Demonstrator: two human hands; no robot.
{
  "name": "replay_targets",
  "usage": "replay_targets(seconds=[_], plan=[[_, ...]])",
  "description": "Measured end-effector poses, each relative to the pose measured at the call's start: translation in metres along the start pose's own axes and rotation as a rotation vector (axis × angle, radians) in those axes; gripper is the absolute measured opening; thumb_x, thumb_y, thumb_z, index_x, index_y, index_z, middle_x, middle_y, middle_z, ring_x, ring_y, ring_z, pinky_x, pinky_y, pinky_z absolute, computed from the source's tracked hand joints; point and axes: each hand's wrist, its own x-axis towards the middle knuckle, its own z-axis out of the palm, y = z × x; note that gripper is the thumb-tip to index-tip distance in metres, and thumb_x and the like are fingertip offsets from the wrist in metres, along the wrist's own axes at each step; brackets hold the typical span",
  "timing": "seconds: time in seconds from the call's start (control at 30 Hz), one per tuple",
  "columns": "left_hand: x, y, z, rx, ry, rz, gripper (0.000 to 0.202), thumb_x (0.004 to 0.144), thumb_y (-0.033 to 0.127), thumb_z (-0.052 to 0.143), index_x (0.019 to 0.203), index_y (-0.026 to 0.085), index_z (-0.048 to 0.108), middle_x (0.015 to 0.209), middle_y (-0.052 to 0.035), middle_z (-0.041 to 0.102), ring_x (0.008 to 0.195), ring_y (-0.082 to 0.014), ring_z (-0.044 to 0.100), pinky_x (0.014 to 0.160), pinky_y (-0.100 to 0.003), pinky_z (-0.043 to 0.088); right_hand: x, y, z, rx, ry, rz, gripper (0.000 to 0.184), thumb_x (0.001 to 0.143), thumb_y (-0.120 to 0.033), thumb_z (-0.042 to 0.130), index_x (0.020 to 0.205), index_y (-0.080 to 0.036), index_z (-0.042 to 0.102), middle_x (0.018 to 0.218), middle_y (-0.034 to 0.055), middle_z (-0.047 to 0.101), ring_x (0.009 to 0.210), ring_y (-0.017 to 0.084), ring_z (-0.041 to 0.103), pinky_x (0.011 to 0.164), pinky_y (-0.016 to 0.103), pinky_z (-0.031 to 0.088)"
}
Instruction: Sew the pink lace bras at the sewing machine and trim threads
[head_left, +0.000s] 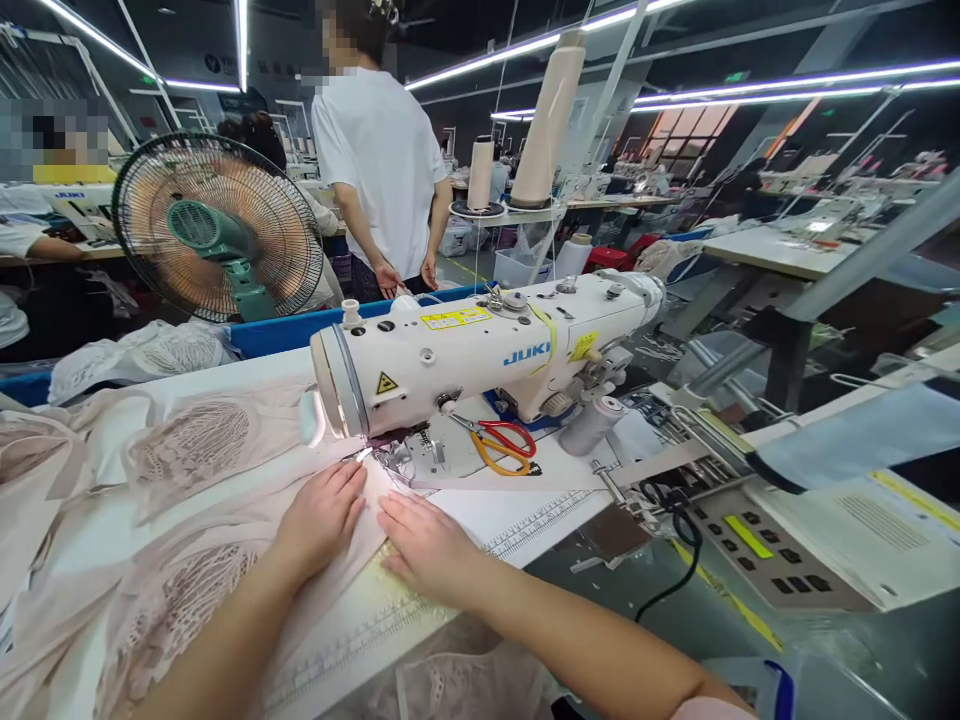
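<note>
Pressing pale pink cloth (371,535) down onto a white table (472,505) with both hands, right at the needle end of a white sewing machine (465,345). Reaching forward over the cloth with the left hand (319,515), with fingers close together and only slightly bent, touching from above rather than clasping. Resting the right hand (431,545) on the same cloth, a little to the right, with fingers outstretched side by side and angled toward the left, and with the thumb lower down. Cannot tell whether pinching any fold under that thumb. Leading the cloth between both hands up to the needle area, too crowded to make out clearly. Can see, on the machine's bed, scissors (487,435) with one red and one yellow handle, and farther right a grey thread spool (592,428). Can make out ruler markings (536,525) along the table, beside the right hand. Can find more pink lace garments (199,440) spread to the left, with a blue bin (277,330) behind the table. Facing, beyond that, a large fan (202,228), a person in a white shirt (379,160) turned away, and a tall thread cone (551,120).
</note>
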Motion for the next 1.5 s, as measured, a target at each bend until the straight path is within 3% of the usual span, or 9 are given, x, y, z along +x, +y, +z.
replay_targets(seconds=[0.3, 0.6, 0.77, 1.0, 1.5], plan=[[0.007, 0.021, -0.004, 0.082, 0.088, -0.098, 0.041, 0.093, 0.032, 0.037, 0.117, 0.011, 0.063, 0.12, -0.0154, 0.064, 0.108, -0.0301, 0.059, 0.087, -0.045, 0.05, -0.013, 0.001, -0.004, 0.054, 0.16, 0.022, 0.035, 0.089, -0.032, 0.051, 0.115, -0.011, 0.059, 0.13, 0.0164, 0.057, 0.126, 0.027, 0.048, 0.106, 0.042, 0.041], [0.01, 0.015, -0.003, 0.095, 0.073, -0.007, 0.041, 0.093, 0.033, 0.038, 0.113, 0.008, 0.064, 0.118, -0.0151, 0.066, 0.108, -0.0295, 0.059, 0.091, -0.044, 0.048, -0.015, 0.002, 0.0, 0.092, 0.195, -0.029, 0.021, 0.085, -0.025, 0.051, 0.1, -0.016, 0.062, 0.117, 0.0101, 0.064, 0.114, 0.024, 0.055, 0.101, 0.041, 0.043], [0.01, 0.015, -0.002, 0.066, 0.049, -0.007, 0.042, 0.092, 0.037, 0.041, 0.12, 0.011, 0.061, 0.122, -0.0154, 0.063, 0.109, -0.0294, 0.058, 0.09, -0.043, 0.048, -0.014, 0.001, -0.004, 0.121, 0.235, -0.072, 0.017, 0.086, -0.023, 0.049, 0.097, -0.018, 0.06, 0.111, 0.007, 0.066, 0.108, 0.022, 0.057, 0.101, 0.039, 0.042], [0.014, 0.017, -0.006, 0.035, -0.012, -0.024, 0.044, 0.092, 0.04, 0.042, 0.12, 0.013, 0.062, 0.122, -0.0124, 0.064, 0.109, -0.0298, 0.058, 0.089, -0.043, 0.048, -0.013, 0.0, -0.007, 0.143, 0.219, -0.07, 0.015, 0.086, -0.022, 0.047, 0.093, -0.019, 0.06, 0.109, 0.0071, 0.066, 0.105, 0.021, 0.059, 0.097, 0.039, 0.045], [0.014, 0.016, -0.005, 0.028, 0.017, -0.02, 0.041, 0.091, 0.038, 0.044, 0.118, 0.014, 0.062, 0.119, -0.0107, 0.066, 0.108, -0.0299, 0.057, 0.087, -0.042, 0.047, -0.013, 0.001, -0.005, 0.144, 0.179, -0.029, 0.017, 0.086, -0.026, 0.047, 0.096, -0.019, 0.06, 0.113, 0.0081, 0.066, 0.111, 0.021, 0.057, 0.1, 0.038, 0.043]])
